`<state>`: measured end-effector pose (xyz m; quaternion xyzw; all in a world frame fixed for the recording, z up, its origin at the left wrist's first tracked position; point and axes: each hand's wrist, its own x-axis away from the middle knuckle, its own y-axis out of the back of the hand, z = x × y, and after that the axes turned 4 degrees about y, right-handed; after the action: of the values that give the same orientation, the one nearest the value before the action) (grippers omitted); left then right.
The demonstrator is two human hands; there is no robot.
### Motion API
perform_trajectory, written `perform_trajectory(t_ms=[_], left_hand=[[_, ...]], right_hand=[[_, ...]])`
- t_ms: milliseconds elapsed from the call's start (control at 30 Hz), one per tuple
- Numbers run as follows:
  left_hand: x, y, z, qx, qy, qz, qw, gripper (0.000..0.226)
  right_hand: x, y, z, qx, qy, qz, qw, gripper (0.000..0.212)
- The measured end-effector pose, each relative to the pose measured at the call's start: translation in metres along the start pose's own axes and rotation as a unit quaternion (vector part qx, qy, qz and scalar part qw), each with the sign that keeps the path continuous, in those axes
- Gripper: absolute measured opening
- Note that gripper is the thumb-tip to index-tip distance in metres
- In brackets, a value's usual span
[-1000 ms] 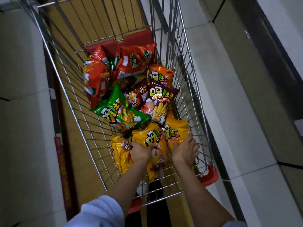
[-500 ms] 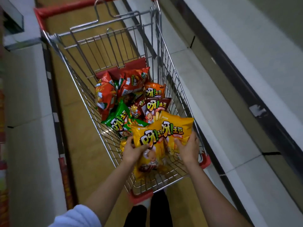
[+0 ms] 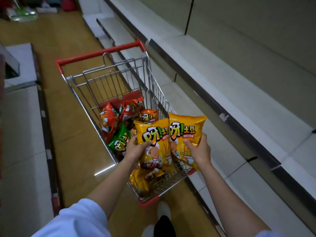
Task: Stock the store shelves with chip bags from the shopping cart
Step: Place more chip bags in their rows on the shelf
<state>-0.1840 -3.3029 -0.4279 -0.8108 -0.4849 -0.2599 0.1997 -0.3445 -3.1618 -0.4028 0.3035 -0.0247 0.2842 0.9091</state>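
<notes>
My left hand (image 3: 135, 149) grips a yellow chip bag (image 3: 153, 132) by its left edge, held upright above the near end of the wire shopping cart (image 3: 153, 86). My right hand (image 3: 199, 149) grips a second yellow chip bag (image 3: 186, 127) beside it, over the cart's right side. Inside the cart lie red bags (image 3: 109, 118), a green bag (image 3: 120, 141), an orange bag (image 3: 149, 115) and another yellow bag (image 3: 138, 180) at the near end. White store shelves (image 3: 222, 93) run along the right.
The cart has a red handle (image 3: 100, 53) at its far end and stands on a tan floor aisle (image 3: 71, 127). A low white shelf (image 3: 22, 134) lines the left. My shoes (image 3: 163, 209) are just behind the cart. Clutter sits at the far end of the aisle.
Both hands have lifted the two yellow bags out of the cart and up toward the right. The view has tilted up, showing the shelves on the right.
</notes>
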Motion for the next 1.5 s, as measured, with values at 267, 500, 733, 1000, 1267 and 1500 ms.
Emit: perform_trajectory(t_ms=[267,500,733,1000,1267,1500], left_hand=[[0.027,-0.05,-0.039,-0.063,-0.048,0.075,0.994,0.044],[0.066,-0.133,-0.059,-0.117,-0.075,0.245,0.96,0.036],[0.12,-0.216,-0.054,-0.156,-0.09,0.396,0.901,0.031],[0.162,-0.281,-0.028,-0.207,-0.079,0.478,0.85,0.032],[0.189,-0.332,0.0,-0.223,-0.062,0.517,0.824,0.034],[0.202,-0.374,0.025,-0.23,-0.053,0.521,0.82,0.036]], right_hand=[[0.026,0.092,0.013,-0.074,-0.019,-0.099,0.992,0.058],[0.082,0.203,-0.022,-0.128,-0.047,-0.172,0.975,0.041],[0.148,0.278,-0.06,-0.192,-0.08,-0.265,0.942,0.038],[0.207,0.314,-0.094,-0.228,-0.101,-0.363,0.898,0.035],[0.235,0.343,-0.131,-0.248,-0.13,-0.405,0.871,0.041],[0.239,0.374,-0.16,-0.26,-0.141,-0.421,0.857,0.048]])
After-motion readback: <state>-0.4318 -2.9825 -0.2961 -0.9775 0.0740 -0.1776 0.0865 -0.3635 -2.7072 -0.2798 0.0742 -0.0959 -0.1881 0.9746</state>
